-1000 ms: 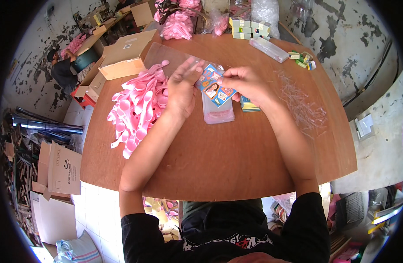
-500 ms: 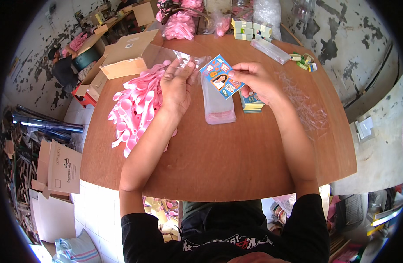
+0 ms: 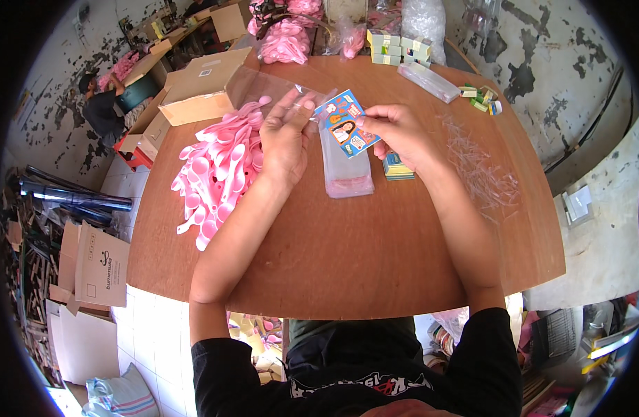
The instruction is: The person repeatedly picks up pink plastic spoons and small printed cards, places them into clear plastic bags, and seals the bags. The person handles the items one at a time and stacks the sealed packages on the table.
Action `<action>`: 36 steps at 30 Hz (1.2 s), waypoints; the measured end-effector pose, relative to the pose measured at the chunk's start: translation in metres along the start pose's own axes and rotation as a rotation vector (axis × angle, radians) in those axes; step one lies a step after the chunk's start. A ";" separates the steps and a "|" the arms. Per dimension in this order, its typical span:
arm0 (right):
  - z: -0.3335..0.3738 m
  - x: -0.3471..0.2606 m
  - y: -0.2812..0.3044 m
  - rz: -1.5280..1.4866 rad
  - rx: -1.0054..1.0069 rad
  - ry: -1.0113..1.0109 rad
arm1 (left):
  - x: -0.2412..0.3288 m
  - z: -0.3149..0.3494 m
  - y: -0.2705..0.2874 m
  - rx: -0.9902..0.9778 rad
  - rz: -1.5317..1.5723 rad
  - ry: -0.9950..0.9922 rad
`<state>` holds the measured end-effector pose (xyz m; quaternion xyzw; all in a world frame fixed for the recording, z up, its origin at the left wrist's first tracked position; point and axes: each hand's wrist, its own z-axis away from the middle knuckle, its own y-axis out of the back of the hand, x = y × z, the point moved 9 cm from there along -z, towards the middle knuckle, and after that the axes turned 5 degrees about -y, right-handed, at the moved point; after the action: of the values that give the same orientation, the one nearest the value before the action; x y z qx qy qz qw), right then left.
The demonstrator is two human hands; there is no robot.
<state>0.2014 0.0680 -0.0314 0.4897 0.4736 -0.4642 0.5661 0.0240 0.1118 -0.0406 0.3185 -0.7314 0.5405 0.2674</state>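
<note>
My left hand point(image 3: 287, 139) pinches a clear plastic bag point(image 3: 255, 85) near its mouth, above the table. In my right hand point(image 3: 400, 137) is a blue printed card point(image 3: 346, 124), gripped by its right edge between thumb and fingers. The card's left corner meets the bag's opening; whether it has entered, I cannot tell. Below the card lies a stack of clear bags point(image 3: 348, 182). A stack of cards point(image 3: 398, 169) sits partly hidden under my right hand. Left of my left forearm is a pile of pink plastic spoons point(image 3: 222, 167).
An open cardboard box point(image 3: 205, 83) stands behind the spoons. Thin clear plastic strips point(image 3: 482, 170) lie scattered at the right. Bundled card stacks point(image 3: 399, 48), a clear packet point(image 3: 428, 81) and pink bagged goods point(image 3: 284, 43) line the far edge. Another person point(image 3: 104, 111) sits at far left.
The card has shifted slightly left toward the bag, its left corner now at the bag's mouth. My left hand has moved a little to the right and turned slightly.
</note>
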 end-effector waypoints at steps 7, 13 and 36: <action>0.000 0.003 -0.004 -0.024 0.013 -0.037 | 0.000 -0.003 0.002 -0.033 0.040 -0.014; 0.000 0.005 -0.001 -0.049 0.022 -0.051 | -0.001 0.000 -0.001 0.008 0.040 -0.015; -0.004 -0.001 -0.028 -0.178 -0.206 0.114 | -0.017 0.012 -0.015 -0.118 0.111 0.096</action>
<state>0.1734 0.0700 -0.0341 0.4109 0.5916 -0.4329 0.5421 0.0457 0.1002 -0.0467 0.2349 -0.7650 0.5249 0.2899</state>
